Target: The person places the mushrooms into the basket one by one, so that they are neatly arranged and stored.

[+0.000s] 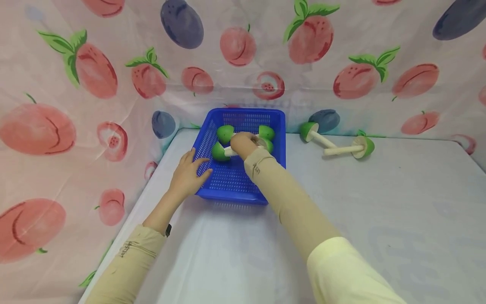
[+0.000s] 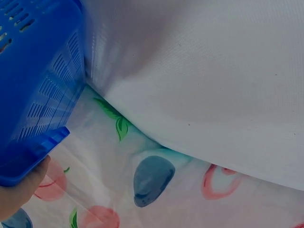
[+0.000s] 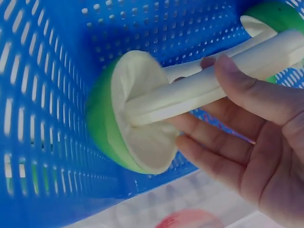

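My right hand (image 1: 243, 142) reaches into a blue plastic basket (image 1: 231, 195). In the right wrist view its thumb and fingers pinch the white stem of a toy mushroom (image 3: 168, 100) with a green domed cap. Another green-capped mushroom (image 1: 219, 152) lies in the basket left of this hand, with more green caps behind and beside it; the hand hides parts of their stems. My left hand (image 1: 187, 175) rests at the basket's left rim, thumb and forefinger spread over the inside. One fingertip touches the rim's outer edge in the left wrist view.
Right of the basket, two more toy mushrooms lie on the white table (image 1: 379, 219), one with its cap at the back (image 1: 309, 131), the other with its cap to the right (image 1: 364, 147). A fruit-printed cloth (image 1: 212, 25) hangs behind and along the left.
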`<state>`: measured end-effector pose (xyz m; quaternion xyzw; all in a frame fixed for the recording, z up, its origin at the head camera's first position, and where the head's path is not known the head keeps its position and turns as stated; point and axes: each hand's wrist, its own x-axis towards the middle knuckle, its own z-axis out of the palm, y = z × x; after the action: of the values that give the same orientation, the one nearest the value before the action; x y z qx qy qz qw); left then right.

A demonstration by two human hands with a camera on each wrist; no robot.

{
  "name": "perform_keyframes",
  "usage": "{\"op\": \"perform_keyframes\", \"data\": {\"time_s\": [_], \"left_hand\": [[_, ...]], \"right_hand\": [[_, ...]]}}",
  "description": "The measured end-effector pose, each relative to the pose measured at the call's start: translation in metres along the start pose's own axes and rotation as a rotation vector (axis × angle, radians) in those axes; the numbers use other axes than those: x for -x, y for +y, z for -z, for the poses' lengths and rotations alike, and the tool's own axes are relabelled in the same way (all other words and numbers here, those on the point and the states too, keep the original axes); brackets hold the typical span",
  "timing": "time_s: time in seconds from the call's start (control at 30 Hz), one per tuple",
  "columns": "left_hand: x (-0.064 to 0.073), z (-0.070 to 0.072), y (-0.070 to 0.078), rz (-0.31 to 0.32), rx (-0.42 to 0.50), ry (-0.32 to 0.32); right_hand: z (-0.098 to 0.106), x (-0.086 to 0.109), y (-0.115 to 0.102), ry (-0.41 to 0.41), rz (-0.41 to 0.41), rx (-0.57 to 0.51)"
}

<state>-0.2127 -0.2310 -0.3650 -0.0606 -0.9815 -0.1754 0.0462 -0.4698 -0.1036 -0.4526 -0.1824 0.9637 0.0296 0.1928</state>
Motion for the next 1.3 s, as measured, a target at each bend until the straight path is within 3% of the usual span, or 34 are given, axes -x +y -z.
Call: {"op": "perform_keyframes", "data": {"time_s": [0.03,0.07,0.1,0.13,0.2,0.3,0.43,0.57,0.67,0.8,0.93,1.03,1.2,1.23,1.3], "left_hand": [[0.000,0.000,0.000,0.000,0.000,0.000],[0.000,0.000,0.001,-0.001,0.000,0.001],[0.000,0.001,0.001,-0.001,0.000,0.003],[0.000,0.001,0.002,-0.001,0.000,0.004],[0.000,0.001,0.002,-0.002,-0.002,0.006],[-0.001,-0.001,0.004,-0.007,-0.006,0.003],[-0.001,-0.004,0.007,-0.009,-0.002,-0.006],[-0.001,-0.004,0.010,-0.005,0.003,-0.007],[-0.001,-0.003,0.011,-0.001,0.003,-0.008],[-0.001,-0.003,0.011,0.001,0.006,-0.010],[0.001,-0.001,0.010,0.010,0.004,-0.006],[0.001,0.000,0.008,0.018,0.003,-0.007],[0.002,-0.001,0.007,0.009,0.011,-0.014],[0.002,0.000,0.006,0.007,0.010,-0.012],[0.003,0.002,0.004,0.008,0.006,-0.006]], "right_hand": [[0.009,0.015,-0.008,-0.102,-0.141,0.131],[0.019,0.033,-0.013,-0.136,-0.201,0.154],[0.024,0.040,-0.015,-0.174,-0.228,0.154],[0.033,0.062,-0.019,-0.195,-0.239,0.172],[0.041,0.093,-0.024,-0.191,-0.229,0.193],[0.033,0.093,-0.024,-0.216,-0.224,0.244],[0.015,0.076,-0.022,-0.182,-0.263,0.294],[0.027,0.119,-0.021,-0.107,-0.202,0.229],[0.031,0.134,-0.017,-0.074,-0.150,0.165],[0.030,0.118,-0.008,-0.069,-0.114,0.094],[0.009,0.060,0.007,0.033,-0.019,0.071],[0.009,0.052,0.012,0.066,0.072,0.120],[0.066,0.133,0.004,-0.032,0.107,0.098],[0.076,0.142,0.004,-0.041,0.112,0.090],[0.085,0.135,0.010,-0.012,0.167,0.079]]}}
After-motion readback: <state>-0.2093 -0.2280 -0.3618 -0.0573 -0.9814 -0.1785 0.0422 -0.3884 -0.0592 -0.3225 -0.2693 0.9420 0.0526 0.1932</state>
